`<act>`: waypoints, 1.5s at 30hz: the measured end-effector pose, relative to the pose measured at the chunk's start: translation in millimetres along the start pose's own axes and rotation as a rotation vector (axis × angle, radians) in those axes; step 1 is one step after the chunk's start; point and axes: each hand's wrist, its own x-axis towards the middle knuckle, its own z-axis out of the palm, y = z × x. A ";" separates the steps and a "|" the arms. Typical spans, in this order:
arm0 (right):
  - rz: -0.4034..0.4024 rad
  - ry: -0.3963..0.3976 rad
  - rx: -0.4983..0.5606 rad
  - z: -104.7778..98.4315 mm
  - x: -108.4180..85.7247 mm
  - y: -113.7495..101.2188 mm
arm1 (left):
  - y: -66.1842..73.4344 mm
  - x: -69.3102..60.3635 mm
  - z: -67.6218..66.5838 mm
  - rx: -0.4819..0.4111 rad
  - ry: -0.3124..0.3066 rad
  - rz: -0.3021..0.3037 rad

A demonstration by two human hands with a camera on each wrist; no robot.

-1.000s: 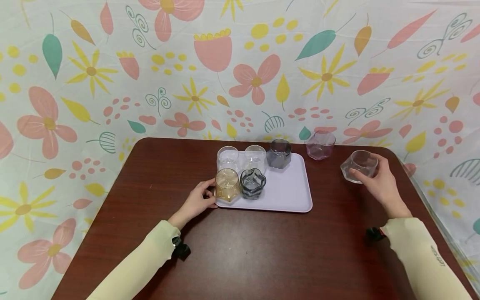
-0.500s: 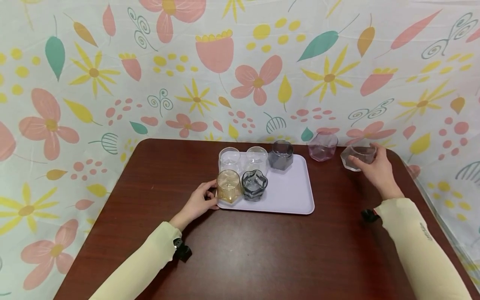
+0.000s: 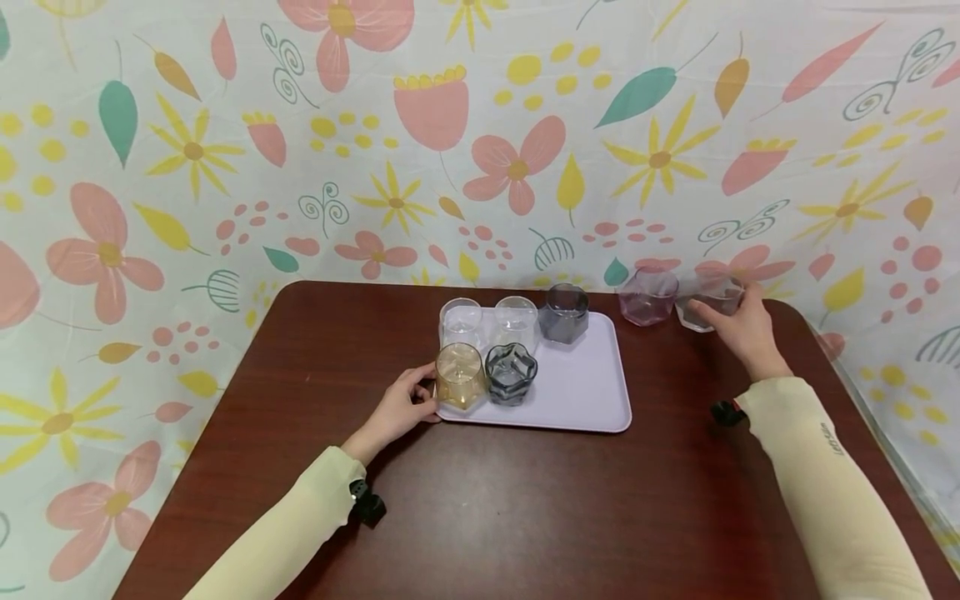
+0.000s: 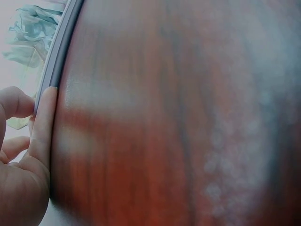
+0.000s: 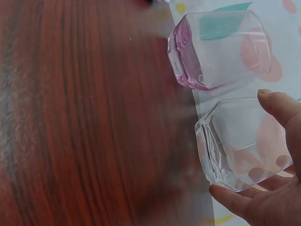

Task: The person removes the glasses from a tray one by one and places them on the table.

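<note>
Clear glass (image 3: 711,292), right of centre in the head view, is gripped by the right hand (image 3: 750,337), whose palm is to its right; upright or nearly so, it has no marked long axis, and contact with the table (image 3: 487,508) cannot be told. Just beside it, leftward, a pink glass (image 3: 648,298) is seen. Mid-frame, the lavender tray (image 3: 588,375) is held at its lower-left corner by the farther left hand (image 3: 401,404). Dark wood is backed by floral cloth (image 3: 300,142).
</note>
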 end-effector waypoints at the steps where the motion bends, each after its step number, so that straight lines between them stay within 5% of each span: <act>1: 0.004 -0.001 0.000 0.6 0.2 -0.9 | -0.3 -0.2 0.3 -0.001 -0.001 -0.002; 45: 0.024 -0.051 0.065 13.2 5.6 3.5 | -2.4 1.0 0.6 -0.016 -0.002 0.016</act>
